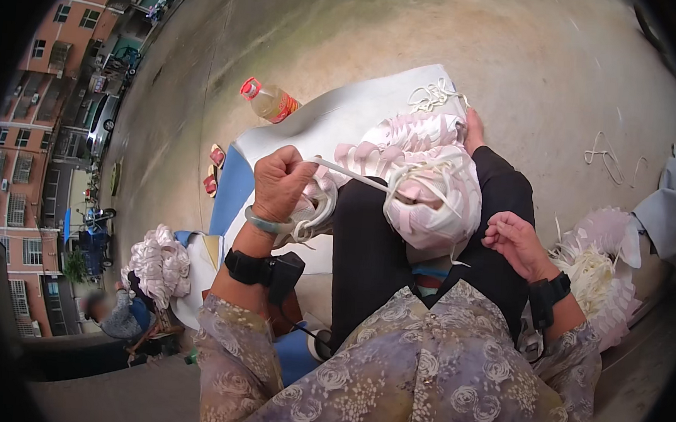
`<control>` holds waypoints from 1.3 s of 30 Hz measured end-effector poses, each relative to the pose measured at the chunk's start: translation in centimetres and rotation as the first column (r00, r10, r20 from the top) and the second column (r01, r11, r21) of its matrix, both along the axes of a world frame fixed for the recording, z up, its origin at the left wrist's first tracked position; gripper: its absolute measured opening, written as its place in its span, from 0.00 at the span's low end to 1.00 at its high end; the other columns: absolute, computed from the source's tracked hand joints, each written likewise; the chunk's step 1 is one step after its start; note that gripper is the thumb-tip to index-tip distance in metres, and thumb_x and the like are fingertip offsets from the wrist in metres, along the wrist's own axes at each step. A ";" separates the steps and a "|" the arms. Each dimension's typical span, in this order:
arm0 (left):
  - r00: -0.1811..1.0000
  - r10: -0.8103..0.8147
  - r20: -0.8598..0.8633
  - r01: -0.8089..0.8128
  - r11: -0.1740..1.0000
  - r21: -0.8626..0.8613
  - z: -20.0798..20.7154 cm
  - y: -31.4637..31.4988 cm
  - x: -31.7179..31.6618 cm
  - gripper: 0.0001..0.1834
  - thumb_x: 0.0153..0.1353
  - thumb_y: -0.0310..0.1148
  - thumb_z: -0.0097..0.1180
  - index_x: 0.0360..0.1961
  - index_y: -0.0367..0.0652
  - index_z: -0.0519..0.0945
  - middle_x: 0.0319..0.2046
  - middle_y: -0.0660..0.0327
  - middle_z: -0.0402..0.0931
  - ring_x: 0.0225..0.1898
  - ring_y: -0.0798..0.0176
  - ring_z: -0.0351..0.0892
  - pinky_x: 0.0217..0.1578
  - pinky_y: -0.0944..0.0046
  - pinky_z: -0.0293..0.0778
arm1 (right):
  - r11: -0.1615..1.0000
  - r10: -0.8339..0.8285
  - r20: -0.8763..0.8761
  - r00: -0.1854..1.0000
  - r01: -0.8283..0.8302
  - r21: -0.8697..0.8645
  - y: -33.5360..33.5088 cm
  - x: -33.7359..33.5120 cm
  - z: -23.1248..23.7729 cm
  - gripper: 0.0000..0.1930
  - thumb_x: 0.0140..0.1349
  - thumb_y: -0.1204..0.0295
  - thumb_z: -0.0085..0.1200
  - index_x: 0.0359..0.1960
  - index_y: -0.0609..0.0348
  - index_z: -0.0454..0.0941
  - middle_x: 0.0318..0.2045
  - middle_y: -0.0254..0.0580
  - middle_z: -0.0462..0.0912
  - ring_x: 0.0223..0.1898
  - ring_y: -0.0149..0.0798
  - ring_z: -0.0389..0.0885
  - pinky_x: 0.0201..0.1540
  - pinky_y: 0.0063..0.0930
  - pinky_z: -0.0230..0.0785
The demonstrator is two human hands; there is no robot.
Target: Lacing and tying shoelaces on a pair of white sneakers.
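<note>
A pale pink and white shoe upper (pixel 449 225) rests between my knees, with white laces crisscrossed over its opening. From it a white shoelace (pixel 348 171) stretches taut to the left, its end pinched in the closed fingers of my left hand (pixel 279 183). My right hand (pixel 513 241) is raised beside the right knee, apart from the upper. Its fingers are curled together, and whether a thin lace end is between them cannot be made out. Just beyond the held upper, a row of similar uppers (pixel 420 131) lies on a pale sheet (pixel 324 121).
Loose laces (pixel 432 97) lie on the sheet's far corner. A red-capped bottle (pixel 269 101) stands beyond it. More uppers and laces are heaped at the right (pixel 593 277); another pile of uppers (pixel 160 266) is at the left, near another person (pixel 119 314). Red sandals (pixel 213 171) lie on the ground.
</note>
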State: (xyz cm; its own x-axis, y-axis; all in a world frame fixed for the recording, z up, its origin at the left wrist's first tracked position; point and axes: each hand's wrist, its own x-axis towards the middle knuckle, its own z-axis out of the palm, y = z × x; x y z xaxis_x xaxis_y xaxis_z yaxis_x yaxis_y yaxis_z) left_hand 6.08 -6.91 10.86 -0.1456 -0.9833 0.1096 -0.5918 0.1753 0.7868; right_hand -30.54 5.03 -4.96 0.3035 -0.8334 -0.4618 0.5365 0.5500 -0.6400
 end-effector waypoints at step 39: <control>0.899 -0.115 0.424 0.434 0.380 -0.817 15.6 6.3 -8.5 0.09 0.61 0.20 0.38 0.24 0.35 0.67 0.21 0.66 0.57 0.24 0.72 0.58 0.24 0.74 0.57 | 0.244 -0.643 -0.548 0.535 -0.535 -0.809 0.4 5.1 23.7 0.26 0.45 0.52 0.58 0.40 0.59 0.75 0.35 0.52 0.77 0.41 0.49 0.75 0.43 0.38 0.64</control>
State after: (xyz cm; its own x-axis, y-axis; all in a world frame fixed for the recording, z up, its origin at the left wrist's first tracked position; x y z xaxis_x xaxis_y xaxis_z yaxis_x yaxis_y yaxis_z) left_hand -2.38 -0.56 26.44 -0.5648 -0.2561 0.7845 -0.5081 0.8570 -0.0860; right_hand -25.45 5.43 18.72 0.3059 -0.7338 0.6066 -0.4257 -0.6754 -0.6022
